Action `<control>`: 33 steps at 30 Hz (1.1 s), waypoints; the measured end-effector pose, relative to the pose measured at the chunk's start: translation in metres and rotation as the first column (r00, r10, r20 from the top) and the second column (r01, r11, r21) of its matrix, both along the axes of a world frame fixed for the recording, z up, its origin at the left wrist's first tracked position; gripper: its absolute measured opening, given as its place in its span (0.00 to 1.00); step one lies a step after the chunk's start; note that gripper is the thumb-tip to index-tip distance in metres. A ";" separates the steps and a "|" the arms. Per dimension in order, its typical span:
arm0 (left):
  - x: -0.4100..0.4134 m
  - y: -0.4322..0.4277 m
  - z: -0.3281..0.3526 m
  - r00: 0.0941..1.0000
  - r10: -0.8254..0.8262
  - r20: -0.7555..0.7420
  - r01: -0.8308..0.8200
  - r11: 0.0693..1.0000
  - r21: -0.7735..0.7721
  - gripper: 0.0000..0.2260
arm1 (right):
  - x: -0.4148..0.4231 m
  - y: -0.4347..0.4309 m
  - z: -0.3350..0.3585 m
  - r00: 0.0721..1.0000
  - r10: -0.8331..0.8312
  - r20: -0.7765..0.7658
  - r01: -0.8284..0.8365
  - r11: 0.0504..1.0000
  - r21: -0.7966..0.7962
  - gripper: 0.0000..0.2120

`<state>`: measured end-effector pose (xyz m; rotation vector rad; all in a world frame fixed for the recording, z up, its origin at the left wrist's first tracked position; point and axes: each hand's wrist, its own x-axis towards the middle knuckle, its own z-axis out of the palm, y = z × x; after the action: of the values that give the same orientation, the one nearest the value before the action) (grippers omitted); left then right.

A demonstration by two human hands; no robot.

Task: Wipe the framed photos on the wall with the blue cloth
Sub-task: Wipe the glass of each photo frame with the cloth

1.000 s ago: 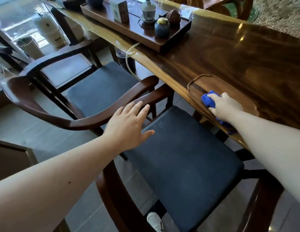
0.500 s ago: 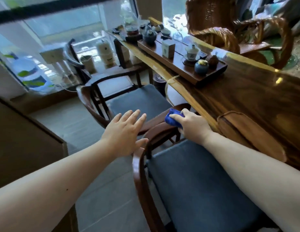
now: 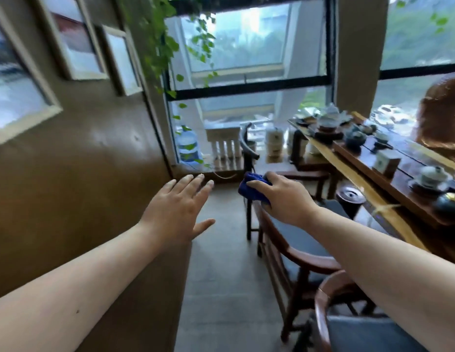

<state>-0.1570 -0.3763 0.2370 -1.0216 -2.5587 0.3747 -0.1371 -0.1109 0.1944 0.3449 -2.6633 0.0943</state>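
Note:
Three framed photos hang on the brown wall at upper left: a large one [image 3: 15, 85] nearest, a middle one [image 3: 74, 39], and a smaller one [image 3: 122, 59] farthest. My right hand [image 3: 285, 199] is closed on the bunched blue cloth [image 3: 251, 188], held in the air above a chair back, well to the right of the frames. My left hand [image 3: 178, 212] is open, fingers spread, palm down, empty, hovering beside the wall below the frames.
Wooden armchairs with dark cushions [image 3: 297, 240] stand at right along a long wooden table [image 3: 368, 196] carrying a tea tray and pots. A narrow floor aisle [image 3: 221, 275] runs between wall and chairs. Ivy [image 3: 155, 34] hangs by the window; a water bottle [image 3: 187, 146] sits beneath.
My view has swung up and left from the table toward the wall, bringing the framed photos into sight. My right hand lifted the blue cloth off the table tray and carried it leftward.

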 end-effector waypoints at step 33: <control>-0.069 -0.217 0.271 0.547 0.624 -0.558 -0.731 0.681 0.045 0.38 | -0.241 -0.339 0.241 0.638 0.560 -0.528 -0.765 0.544 -0.346 0.24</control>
<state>-0.2257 -0.5933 0.5079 0.1422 -2.2835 0.9792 -0.3781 -0.4497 0.4354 1.0728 -1.8593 0.9307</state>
